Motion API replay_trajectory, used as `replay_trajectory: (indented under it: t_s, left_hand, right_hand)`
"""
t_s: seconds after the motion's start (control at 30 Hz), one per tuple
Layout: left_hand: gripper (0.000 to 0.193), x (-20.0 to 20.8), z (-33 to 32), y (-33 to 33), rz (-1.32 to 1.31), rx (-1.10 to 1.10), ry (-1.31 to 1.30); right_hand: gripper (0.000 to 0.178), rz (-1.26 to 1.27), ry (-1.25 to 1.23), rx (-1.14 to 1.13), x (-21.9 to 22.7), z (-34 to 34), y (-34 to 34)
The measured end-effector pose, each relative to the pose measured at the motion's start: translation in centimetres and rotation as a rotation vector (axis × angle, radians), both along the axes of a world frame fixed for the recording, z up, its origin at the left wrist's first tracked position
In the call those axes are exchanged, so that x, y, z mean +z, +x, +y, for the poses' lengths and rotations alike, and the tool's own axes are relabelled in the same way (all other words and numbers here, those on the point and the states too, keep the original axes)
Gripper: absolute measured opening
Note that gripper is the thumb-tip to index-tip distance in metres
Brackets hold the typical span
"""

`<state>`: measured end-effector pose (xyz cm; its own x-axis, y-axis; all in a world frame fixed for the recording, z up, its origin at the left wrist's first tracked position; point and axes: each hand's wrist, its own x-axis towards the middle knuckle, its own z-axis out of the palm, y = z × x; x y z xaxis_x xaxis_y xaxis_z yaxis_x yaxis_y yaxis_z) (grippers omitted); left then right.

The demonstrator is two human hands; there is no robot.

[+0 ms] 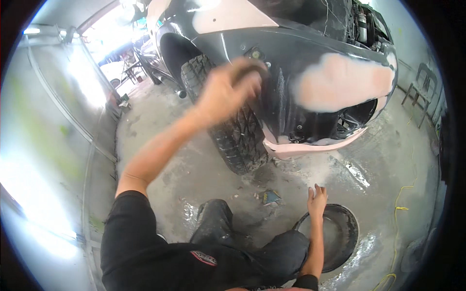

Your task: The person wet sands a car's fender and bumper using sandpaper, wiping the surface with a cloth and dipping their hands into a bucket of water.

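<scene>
My left hand is raised at the front corner of a dark car body, beside the wheel arch. It is smeared by motion, with its fingers bent around a dark, curved sanding pad; the pad's exact kind is blurred. Pale filler patches cover parts of the bodywork. Lower right, my right hand hovers by the rim of a round black basin, fingers apart and nothing visible in them. Below the bumper lies a small blue-grey folded sheet on the wet floor.
A knobby tire stands between my left arm and the bumper. Along the right floor runs a yellow cord. A chair is at the far right, and a pale panelled wall rises on the left.
</scene>
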<state>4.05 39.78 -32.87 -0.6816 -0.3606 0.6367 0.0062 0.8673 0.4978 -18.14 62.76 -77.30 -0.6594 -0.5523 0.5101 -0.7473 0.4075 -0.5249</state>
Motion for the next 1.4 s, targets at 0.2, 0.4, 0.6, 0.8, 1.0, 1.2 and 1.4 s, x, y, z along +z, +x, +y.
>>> replay_trajectory:
  t_s: [0.2,0.4,0.6,0.8,1.0,1.2,1.4]
  left_hand:
    - [0.018,9.3,-8.3,-1.5,0.128,0.107,-0.778]
    - [0.020,9.7,-9.1,-2.5,0.111,0.061,-0.889]
    - [0.021,10.7,-9.5,-2.8,0.075,0.089,-1.100]
    - [0.021,10.7,-9.2,-3.1,0.049,0.053,-1.062]
    - [0.017,11.9,-9.7,-3.7,0.093,-0.093,-1.076]
    - [0.013,12.0,-9.6,-3.8,0.031,-0.071,-0.971]
    - [0.015,11.8,-9.9,-4.1,0.082,-0.103,-1.034]
  right_hand:
    - [0.043,-0.173,0.288,-0.137,0.9,-2.5,1.4]
    - [0.038,-0.145,0.322,-0.087,1.5,-1.9,1.8]
    - [0.037,-0.149,0.286,-0.105,1.0,-2.1,1.6]
    - [0.035,-0.142,0.270,-0.129,0.4,-1.7,1.0]
    - [0.032,-0.160,0.254,-0.116,0.4,-2.3,1.7]
    - [0.031,-0.169,0.218,-0.130,0.5,-2.3,1.7]
    - [0.032,-0.164,0.171,-0.123,0.1,-2.5,1.2]
